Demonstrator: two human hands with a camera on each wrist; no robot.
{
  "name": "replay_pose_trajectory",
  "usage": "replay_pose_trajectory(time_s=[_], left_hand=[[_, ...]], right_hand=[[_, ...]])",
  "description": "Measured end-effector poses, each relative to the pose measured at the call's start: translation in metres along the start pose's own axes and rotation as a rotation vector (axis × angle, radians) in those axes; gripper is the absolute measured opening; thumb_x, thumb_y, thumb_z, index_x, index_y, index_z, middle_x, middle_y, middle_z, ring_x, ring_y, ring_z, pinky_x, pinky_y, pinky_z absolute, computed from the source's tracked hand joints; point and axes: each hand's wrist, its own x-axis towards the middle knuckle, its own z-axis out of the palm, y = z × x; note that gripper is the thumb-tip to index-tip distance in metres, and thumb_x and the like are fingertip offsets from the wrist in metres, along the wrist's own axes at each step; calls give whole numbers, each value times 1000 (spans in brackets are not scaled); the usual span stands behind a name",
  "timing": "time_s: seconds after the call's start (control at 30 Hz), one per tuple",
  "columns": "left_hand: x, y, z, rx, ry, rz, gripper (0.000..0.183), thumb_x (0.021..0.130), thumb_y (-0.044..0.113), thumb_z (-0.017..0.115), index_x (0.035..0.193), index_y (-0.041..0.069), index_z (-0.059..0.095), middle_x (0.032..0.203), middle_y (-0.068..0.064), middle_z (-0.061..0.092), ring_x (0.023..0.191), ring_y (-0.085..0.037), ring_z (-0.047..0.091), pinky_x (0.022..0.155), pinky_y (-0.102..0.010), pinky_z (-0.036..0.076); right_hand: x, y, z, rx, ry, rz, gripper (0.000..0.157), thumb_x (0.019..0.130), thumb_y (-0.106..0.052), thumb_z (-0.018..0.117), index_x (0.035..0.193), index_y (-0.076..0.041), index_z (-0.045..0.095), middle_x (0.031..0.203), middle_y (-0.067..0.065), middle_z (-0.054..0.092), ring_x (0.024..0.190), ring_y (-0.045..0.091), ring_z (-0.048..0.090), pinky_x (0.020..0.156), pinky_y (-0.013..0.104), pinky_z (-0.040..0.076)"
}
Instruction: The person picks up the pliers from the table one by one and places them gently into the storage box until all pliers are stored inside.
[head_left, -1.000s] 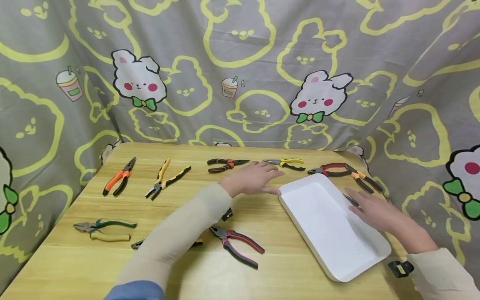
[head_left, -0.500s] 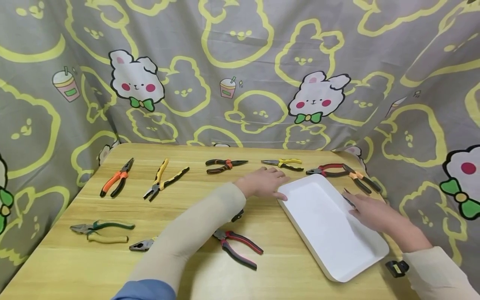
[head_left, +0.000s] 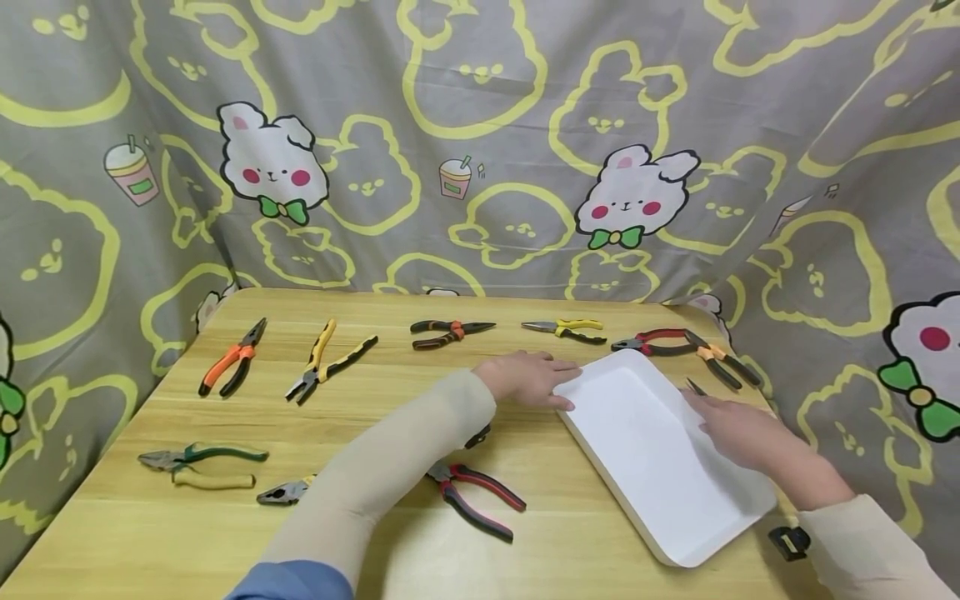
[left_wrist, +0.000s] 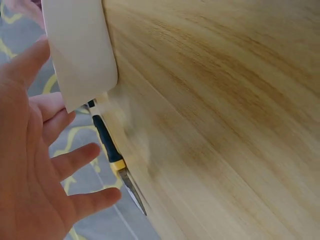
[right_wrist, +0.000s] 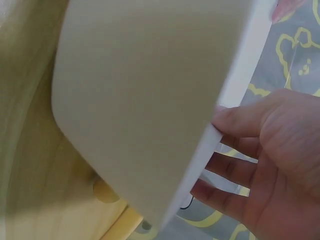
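A white rectangular tray (head_left: 660, 467) sits on the right part of the table, angled. At its far left corner my left hand (head_left: 528, 379) holds the rim between thumb and fingers. In the left wrist view the other fingers (left_wrist: 95, 200) spread out past the corner. My right hand (head_left: 750, 433) is on the long right rim; in the right wrist view its thumb (right_wrist: 240, 120) and fingers pinch the edge of the tray (right_wrist: 145, 100). A dark pointed tip (head_left: 696, 386) shows just beyond the right fingers; the rest of it is hidden.
Along the back lie pliers with yellow-black handles (head_left: 577, 330), black-orange pliers (head_left: 453, 333), red-handled pliers (head_left: 660, 340) and orange-black pliers (head_left: 723, 362). More pliers lie left and in front, including a red-black pair (head_left: 476, 500) and a green-cream pair (head_left: 202, 462). A patterned curtain (head_left: 495, 150) encloses the table.
My left hand has moved right onto the tray's far left corner. The right hand stays on the right rim with a slight shift of its fingers. The pliers have not moved.
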Motion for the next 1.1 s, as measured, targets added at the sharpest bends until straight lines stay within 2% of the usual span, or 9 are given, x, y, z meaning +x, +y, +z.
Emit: replay_pose_trajectory(time_s=[0.2,0.37,0.53,0.73,0.83,0.9,0.97,1.03,1.1], left_hand=[[-5,-3,6,-26,-6,15,74,97,67,25,158,31,4,162,13,6,147,-24,18,116,-36,18],[-12,-6,7,-38,8,14,73,98,64,26,158,27,6,163,9,8,147,-26,17,117,-38,17],[-20,-5,10,-27,12,-2,76,97,65,27,158,25,7,163,7,11,147,-27,17,116,-38,18],[-27,-5,11,-31,32,1,84,94,70,30,159,22,8,163,3,11,147,-27,15,116,-44,20],[-30,-6,13,-34,29,12,90,90,75,30,159,22,8,163,4,8,148,-27,13,115,-49,21],[-33,-8,15,-35,29,15,93,88,77,32,159,21,9,164,6,4,148,-27,10,114,-52,21],[-35,-11,17,-16,33,20,94,87,78,31,159,21,9,164,7,1,149,-27,9,113,-54,22],[-37,-13,19,-4,39,20,95,86,79,31,159,21,10,163,8,-1,149,-26,8,113,-53,22],[-39,-15,20,9,46,19,95,86,79,30,158,21,11,163,9,-1,149,-25,9,113,-53,22]], right_hand=[[-4,-2,1,10,2,4,53,95,-7,55,146,2,40,138,29,48,100,48,61,79,58,49],[-6,-6,1,18,12,4,49,98,-3,43,147,-3,41,140,24,49,105,49,59,82,59,48],[-2,-12,3,13,37,-34,50,97,2,37,147,-2,41,142,23,48,103,48,60,86,58,47],[6,-19,2,8,48,-67,56,94,8,40,148,-2,39,144,23,45,102,45,61,87,57,46],[11,-23,3,-1,58,-102,60,90,11,45,148,-3,39,144,23,46,81,34,65,73,47,51],[15,-25,4,-18,73,-132,63,86,14,48,148,-1,40,144,22,46,65,23,58,60,39,48],[20,-26,5,-33,77,-141,64,86,13,49,148,-2,39,144,20,46,58,16,49,54,34,42],[24,-27,5,-33,68,-131,64,88,11,50,149,-3,38,145,19,46,60,16,50,55,35,42],[27,-29,5,-32,63,-125,61,91,7,50,149,-4,38,145,18,47,71,25,60,64,41,49]])
